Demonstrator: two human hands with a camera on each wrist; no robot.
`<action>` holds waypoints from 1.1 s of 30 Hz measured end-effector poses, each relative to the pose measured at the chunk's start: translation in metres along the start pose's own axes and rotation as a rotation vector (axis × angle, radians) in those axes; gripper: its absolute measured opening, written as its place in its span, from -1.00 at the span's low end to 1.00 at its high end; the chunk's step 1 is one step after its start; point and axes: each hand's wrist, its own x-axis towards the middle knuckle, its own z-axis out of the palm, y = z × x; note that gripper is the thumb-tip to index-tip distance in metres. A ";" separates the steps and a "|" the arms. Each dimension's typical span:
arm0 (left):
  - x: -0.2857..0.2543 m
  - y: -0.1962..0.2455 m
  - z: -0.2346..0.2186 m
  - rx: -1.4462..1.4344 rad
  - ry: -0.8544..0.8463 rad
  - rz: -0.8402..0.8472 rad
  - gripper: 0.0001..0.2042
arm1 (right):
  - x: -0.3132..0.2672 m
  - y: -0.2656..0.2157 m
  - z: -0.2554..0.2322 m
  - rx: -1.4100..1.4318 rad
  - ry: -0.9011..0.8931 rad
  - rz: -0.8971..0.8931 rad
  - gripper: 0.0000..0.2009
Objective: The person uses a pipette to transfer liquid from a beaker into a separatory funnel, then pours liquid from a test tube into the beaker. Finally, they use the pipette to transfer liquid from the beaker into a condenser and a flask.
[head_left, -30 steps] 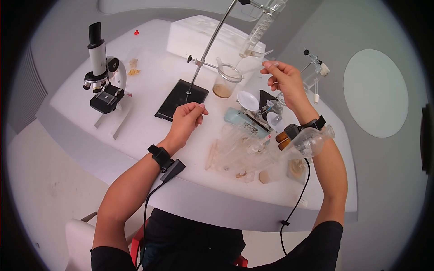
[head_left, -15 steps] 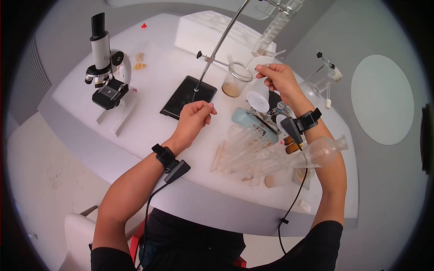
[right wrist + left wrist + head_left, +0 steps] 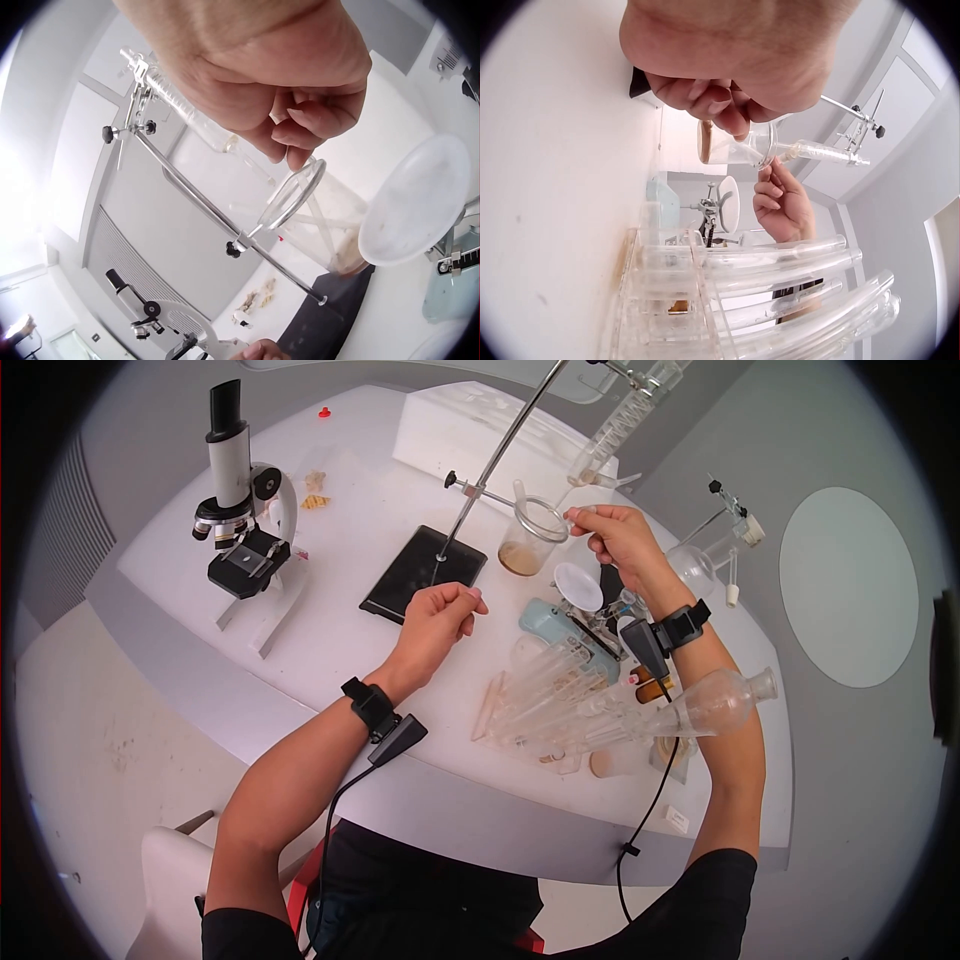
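Observation:
A glass beaker (image 3: 519, 558) with brownish contents stands beside the stand's black base (image 3: 415, 575), the metal ring around its upper part. At the ring, my right hand (image 3: 622, 540) has thumb and fingertips together. In the right wrist view a thin clear rod (image 3: 323, 225) slants into the beaker (image 3: 346, 251) from just under these fingertips, which seem to pinch it. A second clear rod leans out over the far rim. My left hand (image 3: 436, 628) hovers near the base's front edge, fingers loosely curled, nothing visible in it.
On the left stands a microscope (image 3: 232, 480). A blue balance (image 3: 548, 622) with white pans and a rack of clear tubes (image 3: 540, 700) lie right of my left hand. A round glass flask (image 3: 715, 700) overlaps my right forearm. A white foam block (image 3: 450, 430) sits behind the stand.
My right hand has come left and slightly down to the beaker's ring. The head view has shifted, so the table things appear farther right; my left hand keeps its pose.

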 end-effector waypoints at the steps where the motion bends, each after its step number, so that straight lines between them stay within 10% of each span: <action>1: 0.000 0.000 0.000 0.001 -0.001 -0.002 -0.72 | 0.000 -0.001 0.001 -0.008 0.004 0.004 -0.80; 33: -0.001 -0.001 0.000 -0.020 -0.020 -0.012 -0.72 | -0.001 0.002 0.005 -0.046 0.026 -0.058 -0.82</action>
